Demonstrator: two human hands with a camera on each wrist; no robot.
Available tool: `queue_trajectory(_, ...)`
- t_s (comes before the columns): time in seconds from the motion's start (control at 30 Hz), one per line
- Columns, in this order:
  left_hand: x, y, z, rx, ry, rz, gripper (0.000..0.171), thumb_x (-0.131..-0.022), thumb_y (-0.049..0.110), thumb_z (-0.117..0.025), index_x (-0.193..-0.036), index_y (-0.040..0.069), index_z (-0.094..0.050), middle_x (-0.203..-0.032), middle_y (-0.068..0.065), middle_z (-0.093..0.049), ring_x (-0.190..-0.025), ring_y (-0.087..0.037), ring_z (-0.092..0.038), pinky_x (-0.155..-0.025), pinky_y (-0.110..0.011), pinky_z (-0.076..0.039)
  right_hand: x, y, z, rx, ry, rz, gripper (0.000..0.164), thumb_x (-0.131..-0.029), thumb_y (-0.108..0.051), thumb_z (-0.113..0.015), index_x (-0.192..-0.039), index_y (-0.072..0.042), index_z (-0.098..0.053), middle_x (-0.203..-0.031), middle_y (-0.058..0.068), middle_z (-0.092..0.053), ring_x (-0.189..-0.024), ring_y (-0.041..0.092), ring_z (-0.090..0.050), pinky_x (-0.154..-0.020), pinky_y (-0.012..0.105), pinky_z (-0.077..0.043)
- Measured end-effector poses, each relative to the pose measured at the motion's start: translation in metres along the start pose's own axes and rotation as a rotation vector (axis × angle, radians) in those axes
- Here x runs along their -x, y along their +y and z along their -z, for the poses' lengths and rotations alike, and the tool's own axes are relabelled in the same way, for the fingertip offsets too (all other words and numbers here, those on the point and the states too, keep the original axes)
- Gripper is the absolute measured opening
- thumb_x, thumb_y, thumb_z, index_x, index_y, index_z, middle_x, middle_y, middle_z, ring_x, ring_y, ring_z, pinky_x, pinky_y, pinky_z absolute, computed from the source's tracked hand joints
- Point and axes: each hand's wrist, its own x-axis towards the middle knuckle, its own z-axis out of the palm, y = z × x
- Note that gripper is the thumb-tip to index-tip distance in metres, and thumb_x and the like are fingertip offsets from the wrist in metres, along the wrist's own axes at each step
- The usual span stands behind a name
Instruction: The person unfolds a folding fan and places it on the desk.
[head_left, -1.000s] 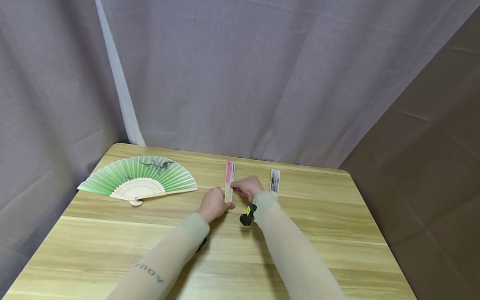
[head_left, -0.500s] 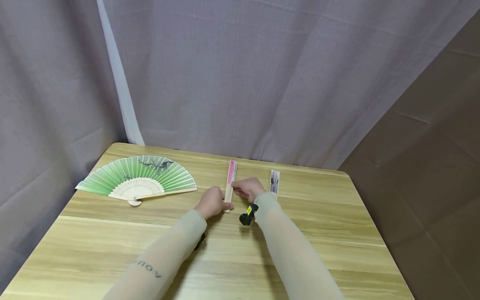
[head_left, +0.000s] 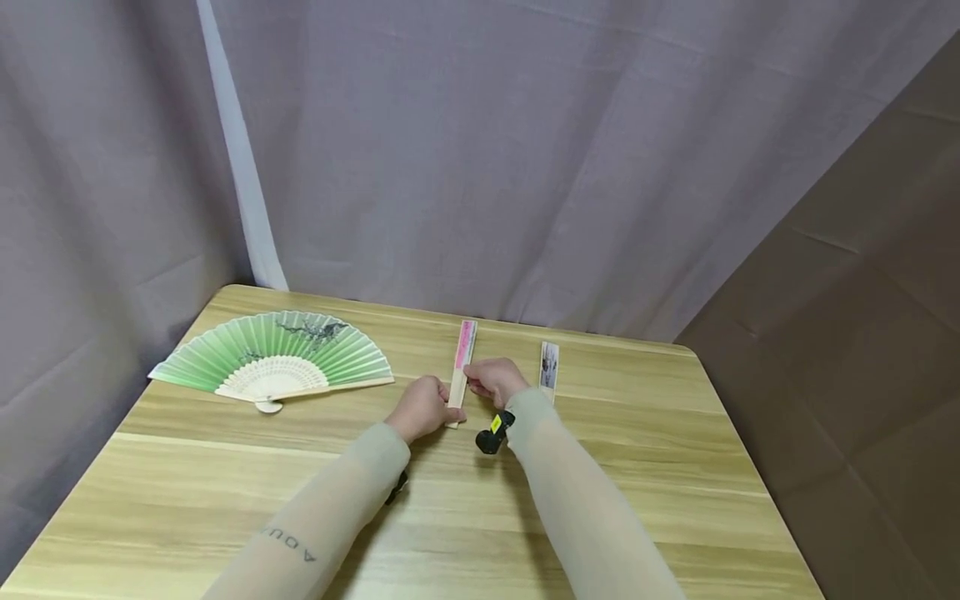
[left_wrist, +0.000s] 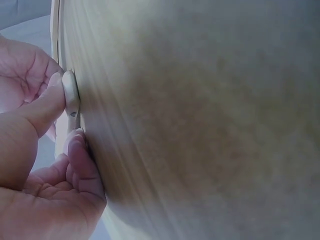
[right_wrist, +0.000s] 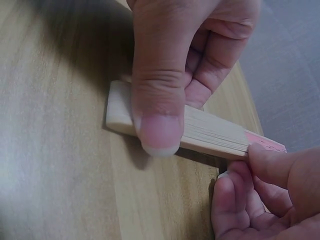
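Observation:
A folded hand fan (head_left: 462, 354) with pink printed cloth lies between my hands in the head view, its far end tipped slightly right. My left hand (head_left: 422, 407) grips its wooden handle end; in the right wrist view the left thumb (right_wrist: 160, 120) crosses over the stacked ribs (right_wrist: 212, 129). Farther up, at the border of wood and pink cloth, my right hand (head_left: 498, 381) pinches the fan's right edge between thumb and fingers. The left wrist view shows the rounded handle end (left_wrist: 71, 94) edge-on, close to the tabletop. The fan's underside is hidden.
A green fan (head_left: 356, 354) lies spread at the left of the wooden table (head_left: 465, 533). Right of my right hand lies another folded fan (head_left: 549, 367) with a dark print, its lower end hidden by the sleeve. Grey curtains (head_left: 450, 167) stand behind the table.
The pink fan's far end has swung slightly right and its handle end slightly left. My left hand has shifted a little left, while my right hand keeps nearly the same place.

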Motion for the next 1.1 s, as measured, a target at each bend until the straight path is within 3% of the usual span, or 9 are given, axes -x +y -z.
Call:
queue_trajectory(0.27, 0.002, 0.000, 0.000, -0.034, -0.001, -0.024, 0.040, -0.073, 0.025, -0.086, -0.090, 0.001, -0.058, -0.077, -0.004, -0.057, -0.070, -0.019, -0.052, -0.062, -0.029, -0.046, 0.002, 0.000, 0.001, 0.039, -0.018, 0.007, 0.017, -0.090, -0.005, -0.068, -0.102, 0.005, -0.067, -0.085, 0.008, -0.064, -0.072, 0.013, -0.060, -0.080, 0.027, -0.056)
queue_trajectory(0.5, 0.000, -0.004, 0.005, 0.069, -0.033, -0.041, 0.026, -0.086, 0.024, -0.075, -0.085, 0.002, -0.060, -0.078, -0.005, -0.059, -0.071, -0.018, -0.053, -0.061, -0.028, -0.047, 0.001, 0.003, 0.006, 0.102, -0.114, 0.063, 0.019, -0.092, -0.010, -0.065, -0.107, 0.003, -0.066, -0.090, 0.007, -0.064, -0.079, 0.017, -0.060, -0.083, 0.031, -0.056)
queue_trajectory(0.8, 0.002, -0.005, 0.008, 0.158, 0.052, -0.027, 0.013, -0.091, 0.012, -0.068, -0.084, 0.002, -0.063, -0.072, -0.005, -0.062, -0.063, -0.014, -0.055, -0.054, -0.024, -0.047, 0.008, 0.002, 0.005, -0.091, -0.218, 0.063, 0.027, -0.096, -0.008, -0.061, -0.120, 0.002, -0.057, -0.098, 0.013, -0.062, -0.082, 0.018, -0.063, -0.087, 0.034, -0.056)
queue_trajectory(1.1, 0.007, -0.005, 0.015, 0.222, 0.120, -0.032, 0.013, -0.092, 0.015, -0.067, -0.088, 0.003, -0.068, -0.073, -0.006, -0.064, -0.060, -0.013, -0.056, -0.051, -0.024, -0.048, 0.012, 0.004, 0.008, -0.172, -0.339, 0.144, 0.022, -0.096, -0.003, -0.057, -0.116, 0.006, -0.053, -0.103, 0.020, -0.061, -0.090, 0.025, -0.066, -0.086, 0.038, -0.056)
